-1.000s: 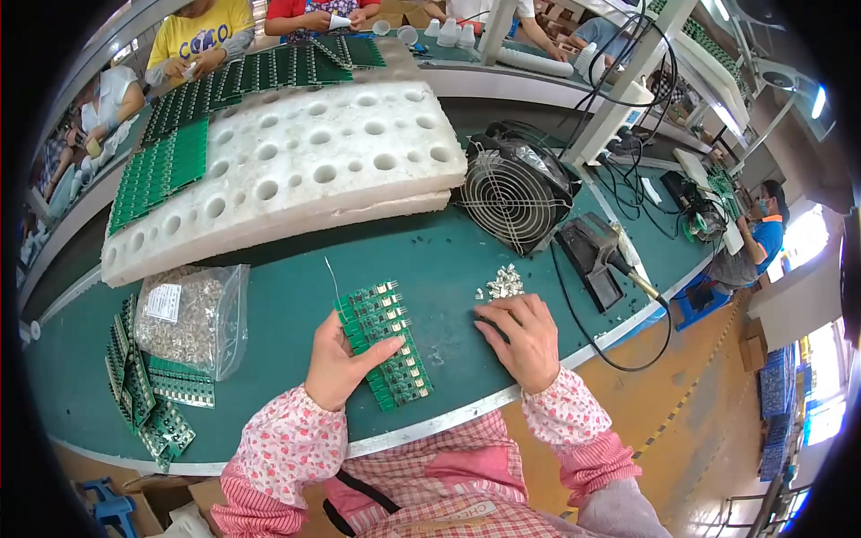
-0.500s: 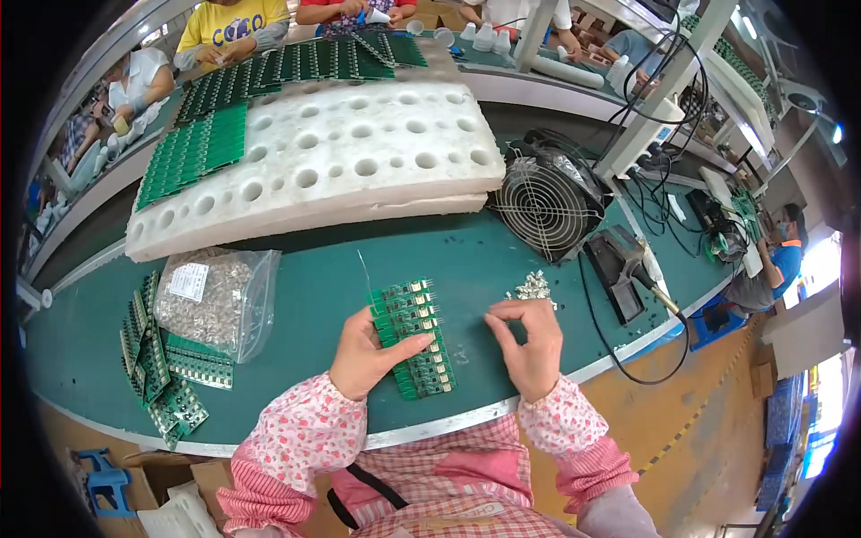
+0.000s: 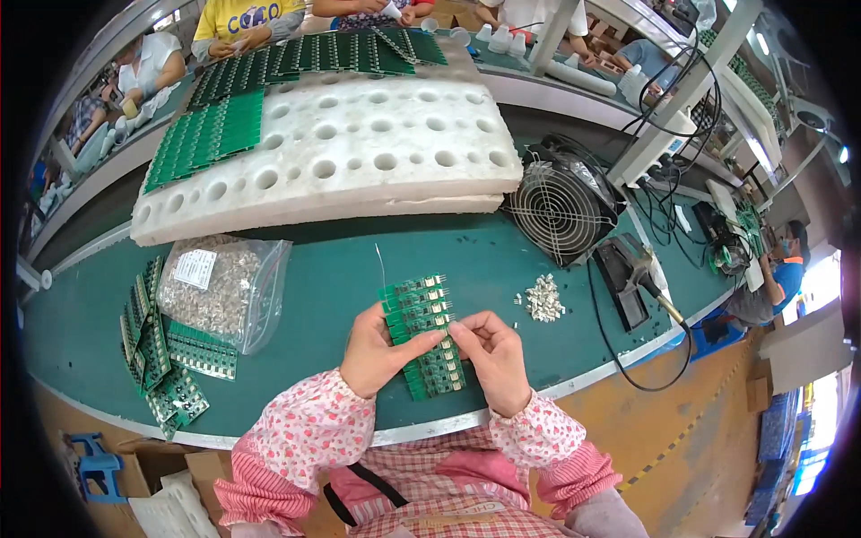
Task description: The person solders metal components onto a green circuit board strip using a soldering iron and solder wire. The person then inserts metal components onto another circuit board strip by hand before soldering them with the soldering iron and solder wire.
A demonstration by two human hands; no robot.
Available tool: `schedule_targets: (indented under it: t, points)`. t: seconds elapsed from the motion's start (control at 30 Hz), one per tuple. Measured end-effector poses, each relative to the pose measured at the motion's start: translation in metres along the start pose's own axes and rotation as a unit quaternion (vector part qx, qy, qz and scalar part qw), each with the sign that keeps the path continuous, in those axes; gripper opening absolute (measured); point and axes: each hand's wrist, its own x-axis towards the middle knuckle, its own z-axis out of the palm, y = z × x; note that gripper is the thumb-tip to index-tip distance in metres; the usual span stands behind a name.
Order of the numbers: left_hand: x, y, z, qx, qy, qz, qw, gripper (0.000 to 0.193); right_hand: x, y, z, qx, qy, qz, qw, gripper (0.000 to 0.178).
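A green circuit board panel (image 3: 416,300) with a row of small metal connectors along its right edge is in my left hand (image 3: 375,354), thumb across its face and fingers behind its left edge. My right hand (image 3: 495,363) is closed in a pinch at the middle of the board's right edge, thumb and forefinger close to my left thumb. Whatever lies between those fingertips is too small to make out. To the right on the green bench lies a pile of small silvery connectors (image 3: 544,299). A thin wire (image 3: 380,262) stands up beyond the board.
Left of me are a clear bag of connectors (image 3: 220,296) and stacked circuit boards (image 3: 151,336). A white foam block (image 3: 359,170) bearing green panels (image 3: 211,139) spans the back. A fan (image 3: 560,206) and soldering iron in its stand (image 3: 632,282) sit right. Other people work beyond.
My right hand has moved left from beside the connector pile to the board's right edge. My left hand still holds the board. The view has shifted slightly.
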Motion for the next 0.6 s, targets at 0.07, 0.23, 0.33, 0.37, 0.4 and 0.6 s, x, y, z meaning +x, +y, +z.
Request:
schedule_targets:
  t: [0.07,0.23,0.33,0.37,0.4,0.6]
  points:
    - [-0.0008,0.0031,0.0005,0.001,0.002,-0.007,1.000,0.036,0.0003,0.0024,-0.0005,0.009,-0.003,-0.008,1.000,0.014]
    - [-0.0004,0.0033,0.0017,0.006,-0.002,-0.015,1.000,0.038,-0.0017,0.0021,-0.0027,0.010,-0.007,-0.011,1.000,0.013]
    - [0.0000,0.0029,0.0014,0.002,-0.003,-0.015,1.000,0.039,-0.0017,0.0033,-0.0046,0.005,-0.014,-0.007,1.000,0.014]
    - [0.0000,0.0030,0.0017,0.002,-0.003,-0.019,1.000,0.038,-0.0015,0.0039,-0.0055,0.004,-0.018,-0.006,1.000,0.014]
    - [0.0001,0.0032,0.0018,0.002,-0.003,-0.023,1.000,0.038,-0.0014,0.0038,-0.0059,0.004,-0.018,-0.006,1.000,0.014]
    - [0.0017,0.0007,-0.0016,0.021,-0.021,-0.020,0.999,0.040,-0.0008,0.0032,-0.0090,0.011,-0.029,0.010,0.999,0.015]
